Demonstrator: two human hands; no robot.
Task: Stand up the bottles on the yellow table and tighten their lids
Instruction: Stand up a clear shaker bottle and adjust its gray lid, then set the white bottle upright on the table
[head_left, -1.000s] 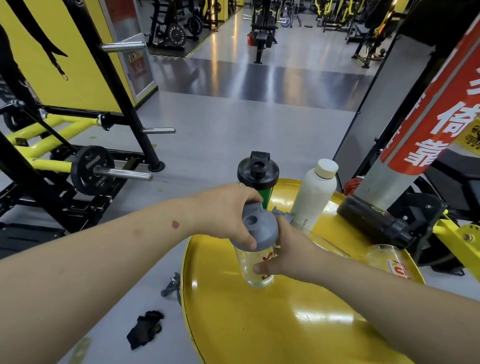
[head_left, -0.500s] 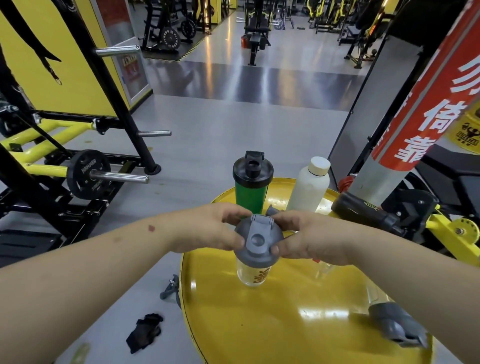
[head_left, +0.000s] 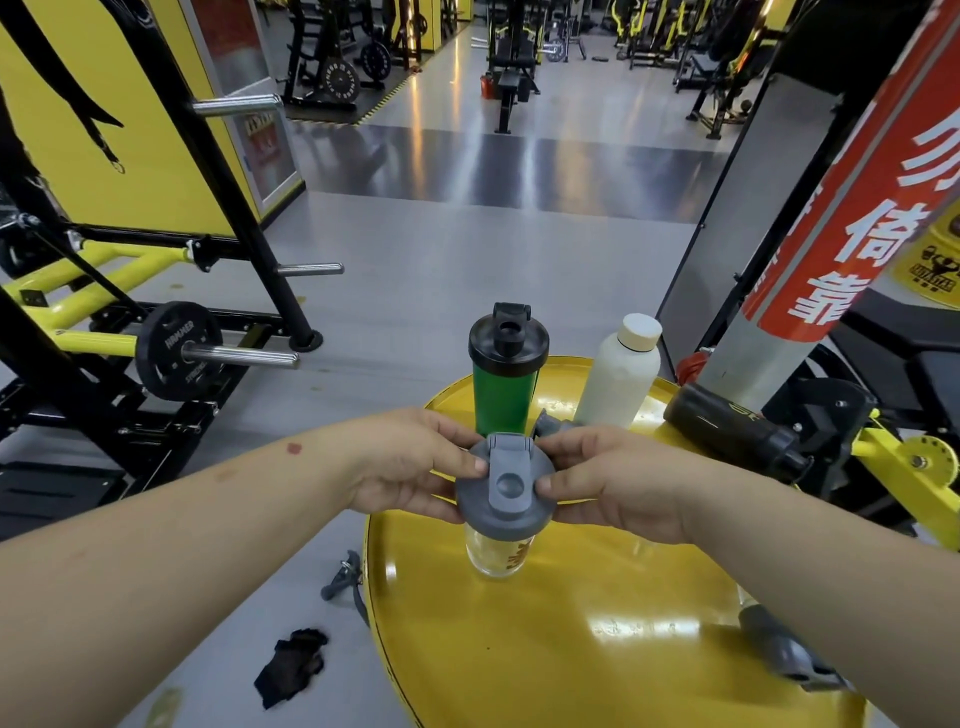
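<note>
A clear shaker bottle (head_left: 500, 557) stands upright on the round yellow table (head_left: 597, 654). Its grey lid (head_left: 506, 491) is pinched from both sides: my left hand (head_left: 410, 465) on the left edge, my right hand (head_left: 618, 480) on the right edge. Behind it stand a green shaker bottle (head_left: 504, 384) with a black lid and a white bottle (head_left: 621, 376) with a cream cap. A black bottle (head_left: 737, 434) lies on its side at the table's right rim. Another clear bottle with a grey lid (head_left: 779, 649) lies under my right forearm, mostly hidden.
A red and grey pillar (head_left: 831, 218) rises right of the table. A weight rack with a plate (head_left: 174, 351) stands on the left. A black rag (head_left: 293, 665) and a grey clip (head_left: 343, 579) lie on the floor by the table's left edge.
My right hand left the clear bottle's body and moved up to the lid, which both hands now grip. The camera view shifted slightly; the bottle stays upright in place.
</note>
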